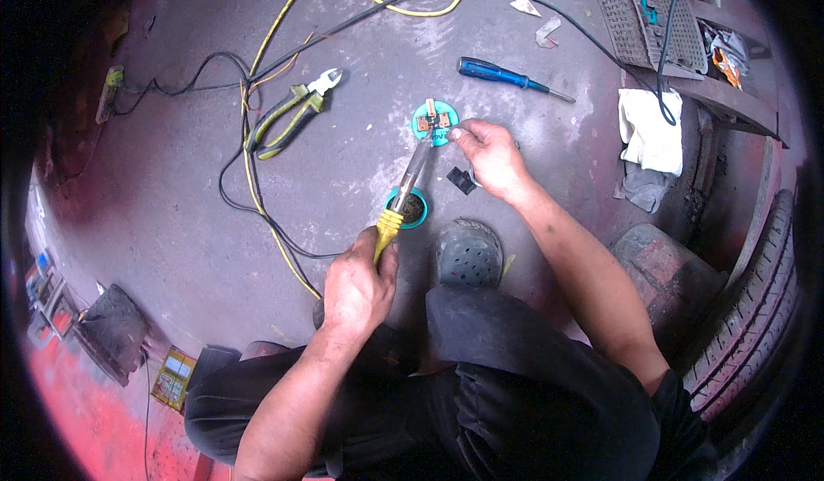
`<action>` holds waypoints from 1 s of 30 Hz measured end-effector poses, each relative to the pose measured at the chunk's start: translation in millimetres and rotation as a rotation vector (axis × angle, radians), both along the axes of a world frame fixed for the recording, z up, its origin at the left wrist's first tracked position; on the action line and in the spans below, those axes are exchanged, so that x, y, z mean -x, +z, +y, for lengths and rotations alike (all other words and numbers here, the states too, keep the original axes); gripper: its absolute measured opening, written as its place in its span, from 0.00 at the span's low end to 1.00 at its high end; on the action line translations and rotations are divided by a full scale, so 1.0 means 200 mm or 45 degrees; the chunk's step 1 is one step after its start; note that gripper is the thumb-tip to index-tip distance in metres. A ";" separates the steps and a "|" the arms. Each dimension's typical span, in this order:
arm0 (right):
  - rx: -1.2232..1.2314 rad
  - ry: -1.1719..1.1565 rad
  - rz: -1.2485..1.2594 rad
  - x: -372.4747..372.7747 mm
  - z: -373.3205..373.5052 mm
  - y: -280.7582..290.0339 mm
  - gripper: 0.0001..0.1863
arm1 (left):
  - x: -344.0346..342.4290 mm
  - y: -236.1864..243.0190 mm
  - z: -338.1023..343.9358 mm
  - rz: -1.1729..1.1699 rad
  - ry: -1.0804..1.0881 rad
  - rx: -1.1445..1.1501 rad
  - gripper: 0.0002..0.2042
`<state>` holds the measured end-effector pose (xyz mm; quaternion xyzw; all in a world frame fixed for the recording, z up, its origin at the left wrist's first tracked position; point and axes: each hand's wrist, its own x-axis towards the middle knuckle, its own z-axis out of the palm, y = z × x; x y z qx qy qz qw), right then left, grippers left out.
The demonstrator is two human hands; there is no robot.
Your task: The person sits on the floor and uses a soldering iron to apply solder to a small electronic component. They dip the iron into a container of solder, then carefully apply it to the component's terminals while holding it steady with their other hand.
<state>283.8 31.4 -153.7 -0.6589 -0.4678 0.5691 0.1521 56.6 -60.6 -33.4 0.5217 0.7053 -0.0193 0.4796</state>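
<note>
My left hand (354,282) is closed around the yellow handle of a soldering iron (389,229). Its metal barrel slants up toward a small turquoise round lid (450,114) on the floor. On that lid lies a small electrical part (432,122) with copper-coloured metal pieces. At the lid's right edge my right hand (493,159) is closed in a pinch; what is between its fingertips is too small to make out. Beneath the iron stands a small round turquoise tin (419,210) with dark contents, partly covered by the handle. A small black piece (461,180) lies below my right hand.
Green-and-black cutting pliers (296,114) lie to the left, beside black and yellow cables (248,138). A blue screwdriver (505,75) is beyond my right hand. At the right are a white cloth (650,129) and a tyre (751,309). My shoe (469,254) is close by.
</note>
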 end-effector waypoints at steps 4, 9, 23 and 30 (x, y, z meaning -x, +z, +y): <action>-0.007 0.020 0.012 -0.02 0.00 -0.01 0.15 | 0.00 0.00 0.00 0.006 -0.010 -0.015 0.14; 0.014 0.041 -0.042 -0.01 0.01 0.01 0.16 | 0.00 0.00 0.00 0.013 -0.021 -0.006 0.14; 0.010 0.050 -0.040 0.00 0.01 0.01 0.16 | 0.01 0.01 0.00 0.013 0.009 -0.017 0.15; -0.061 0.036 -0.023 -0.01 -0.01 -0.02 0.14 | 0.00 0.00 0.00 0.006 -0.002 -0.020 0.15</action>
